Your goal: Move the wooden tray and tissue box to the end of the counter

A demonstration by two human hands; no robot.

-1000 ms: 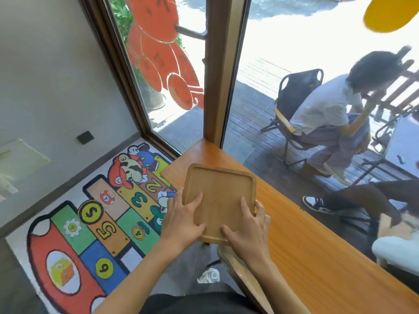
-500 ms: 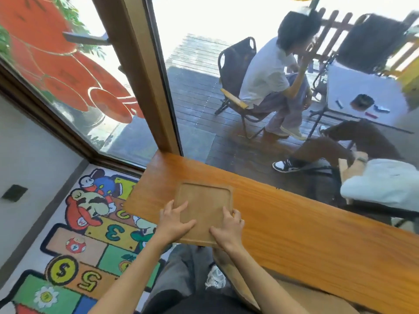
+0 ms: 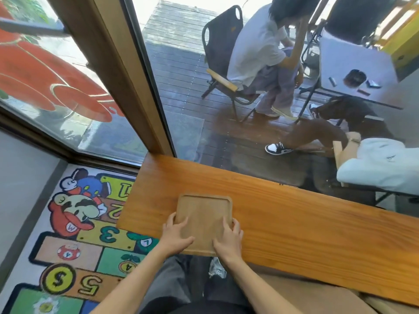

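Palms and wrists cover the near corners of the wooden tray [image 3: 204,219], so its front edge shows only between the two hands; no tissue box shows anywhere. Square with rounded corners and a low raised rim, the pale matte tray lies flat on the glossy orange-grained tabletop [image 3: 294,223], close to the tabletop's left end and overhanging its near edge. Left hand [image 3: 175,234] and right hand [image 3: 227,237] each grip a near corner of the tray, thumbs pressed inside the rim.

i see a pale tan tray [image 3: 204,220] on the orange-brown counter [image 3: 294,227], and a bright numbered cartoon rug [image 3: 74,241] in red, green, yellow.
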